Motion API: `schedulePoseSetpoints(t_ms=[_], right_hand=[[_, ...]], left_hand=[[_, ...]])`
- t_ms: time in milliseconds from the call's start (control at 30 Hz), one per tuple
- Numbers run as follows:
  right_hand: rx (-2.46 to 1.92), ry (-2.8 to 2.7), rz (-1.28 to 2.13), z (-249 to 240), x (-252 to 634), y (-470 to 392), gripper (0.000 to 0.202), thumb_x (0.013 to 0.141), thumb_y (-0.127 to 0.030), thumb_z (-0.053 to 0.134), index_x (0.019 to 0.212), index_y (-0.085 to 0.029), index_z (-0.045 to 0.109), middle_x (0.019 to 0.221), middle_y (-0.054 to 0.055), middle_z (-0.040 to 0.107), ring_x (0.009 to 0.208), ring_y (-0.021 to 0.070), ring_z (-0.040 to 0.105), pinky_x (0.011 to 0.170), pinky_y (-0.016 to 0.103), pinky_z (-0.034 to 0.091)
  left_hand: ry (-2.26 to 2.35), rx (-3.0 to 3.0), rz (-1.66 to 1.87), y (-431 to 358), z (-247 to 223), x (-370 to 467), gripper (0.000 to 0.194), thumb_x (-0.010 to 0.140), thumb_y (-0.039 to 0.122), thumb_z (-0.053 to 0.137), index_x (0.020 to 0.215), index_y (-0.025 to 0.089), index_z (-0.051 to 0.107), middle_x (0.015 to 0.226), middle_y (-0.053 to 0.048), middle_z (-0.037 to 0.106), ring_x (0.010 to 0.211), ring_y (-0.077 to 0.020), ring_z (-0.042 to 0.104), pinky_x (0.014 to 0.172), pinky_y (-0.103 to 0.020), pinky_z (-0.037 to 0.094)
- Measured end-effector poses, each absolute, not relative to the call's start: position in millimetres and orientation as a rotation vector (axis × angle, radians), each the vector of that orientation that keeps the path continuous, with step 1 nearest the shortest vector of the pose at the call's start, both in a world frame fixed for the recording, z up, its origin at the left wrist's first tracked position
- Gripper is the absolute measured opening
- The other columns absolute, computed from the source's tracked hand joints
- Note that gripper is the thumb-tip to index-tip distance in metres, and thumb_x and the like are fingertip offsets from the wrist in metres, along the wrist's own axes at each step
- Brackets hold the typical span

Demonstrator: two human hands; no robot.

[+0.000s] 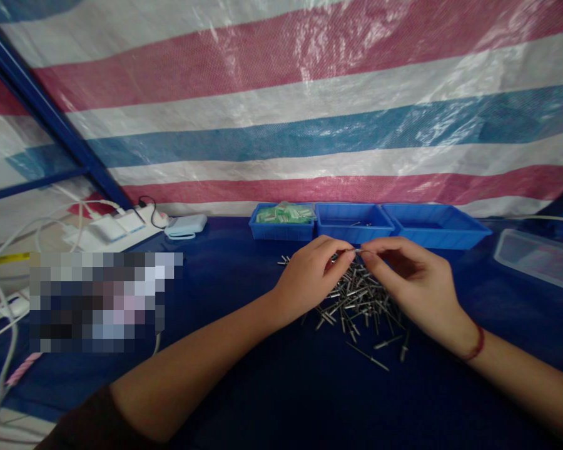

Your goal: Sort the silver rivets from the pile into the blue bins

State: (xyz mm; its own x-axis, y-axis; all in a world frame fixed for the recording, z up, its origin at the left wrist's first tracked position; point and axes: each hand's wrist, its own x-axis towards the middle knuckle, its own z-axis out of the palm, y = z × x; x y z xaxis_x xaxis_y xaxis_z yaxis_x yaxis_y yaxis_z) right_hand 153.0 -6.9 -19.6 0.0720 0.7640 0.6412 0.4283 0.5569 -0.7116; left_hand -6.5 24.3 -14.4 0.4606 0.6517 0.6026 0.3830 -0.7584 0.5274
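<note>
A heap of silver blind rivets [351, 299] lies on the dark blue tabletop, partly covered by my hands. Above it, my left hand [309, 272] pinches one end of a single thin rivet [358, 250] between thumb and forefinger. The other end is pinched by my right hand [420, 290], so the fingertips of both hands nearly meet. Most of that rivet is hidden by the fingers. A few rivets are scattered on the near side of the heap, among them a long one [368, 355].
Behind the heap stand three blue bins: one with green-and-white packets [284, 214], a middle one [351, 234] with a few small pieces, and a right one [443, 237]. A clear plastic tray [535, 256] is far right. Power strip [122, 228], cables and pale blue case [186, 226] lie left.
</note>
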Motion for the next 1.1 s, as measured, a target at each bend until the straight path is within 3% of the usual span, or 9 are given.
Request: schedulePoseSetpoints(t_ms=[100,200,467,700,833,1100], right_hand=[[-1.032,-1.488,0.476,-18.7,151.2,-7.0,0.017,0.075,-0.025,0.067,0.092,-0.024,0.064,0.077,-0.001,0.067,0.07,0.0132,0.064,0.065,0.026,0.053],[-1.067,-1.475,0.532,-17.1,150.8,-7.5,0.012,0.075,-0.028,0.067,0.086,-0.023,0.066,0.076,-0.001,0.068,0.068,0.0135,0.064,0.063,0.026,0.053],[-1.086,-1.492,0.5,-14.4,150.8,-9.9,0.008,0.076,-0.028,0.066,0.083,-0.023,0.067,0.075,-0.001,0.069,0.065,0.0133,0.064,0.061,0.026,0.053],[-1.065,-1.531,0.482,-11.9,148.9,-10.9,0.006,0.078,-0.028,0.064,0.081,-0.023,0.067,0.081,-0.001,0.068,0.074,0.0128,0.064,0.069,0.026,0.052],[-1.058,-1.558,0.452,-11.2,149.6,-11.9,0.005,0.078,-0.027,0.064,0.08,-0.023,0.066,0.081,0.001,0.067,0.073,0.0134,0.063,0.064,0.026,0.052],[-1.057,-1.606,0.393,-11.7,151.1,-11.8,0.007,0.082,-0.026,0.06,0.086,-0.023,0.066,0.087,0.003,0.066,0.079,0.0156,0.062,0.065,0.028,0.051]], left_hand=[[0.859,2.395,1.206,25.3,-14.9,-6.9,0.011,0.09,0.021,0.051,0.093,0.017,0.061,0.085,-0.002,0.062,0.077,-0.0124,0.058,0.07,-0.025,0.048],[0.843,2.388,1.201,25.9,-16.5,-7.2,0.012,0.09,0.022,0.05,0.094,0.017,0.06,0.082,-0.002,0.061,0.074,-0.0117,0.057,0.068,-0.024,0.047],[0.851,2.362,1.207,23.5,-15.5,-6.9,0.012,0.09,0.023,0.05,0.095,0.017,0.059,0.085,-0.001,0.059,0.068,-0.0091,0.054,0.066,-0.022,0.046],[0.812,2.291,1.185,25.7,-17.2,-5.4,0.013,0.09,0.023,0.049,0.094,0.017,0.06,0.081,-0.001,0.059,0.068,-0.01,0.054,0.063,-0.022,0.046],[0.785,2.295,1.156,24.6,-17.6,-5.1,0.013,0.09,0.023,0.049,0.091,0.016,0.06,0.082,-0.002,0.059,0.067,-0.0097,0.054,0.062,-0.022,0.045],[0.843,2.249,1.255,23.4,-17.1,-5.1,0.007,0.086,0.022,0.055,0.09,0.017,0.059,0.082,-0.001,0.063,0.065,-0.0092,0.056,0.059,-0.021,0.046]])
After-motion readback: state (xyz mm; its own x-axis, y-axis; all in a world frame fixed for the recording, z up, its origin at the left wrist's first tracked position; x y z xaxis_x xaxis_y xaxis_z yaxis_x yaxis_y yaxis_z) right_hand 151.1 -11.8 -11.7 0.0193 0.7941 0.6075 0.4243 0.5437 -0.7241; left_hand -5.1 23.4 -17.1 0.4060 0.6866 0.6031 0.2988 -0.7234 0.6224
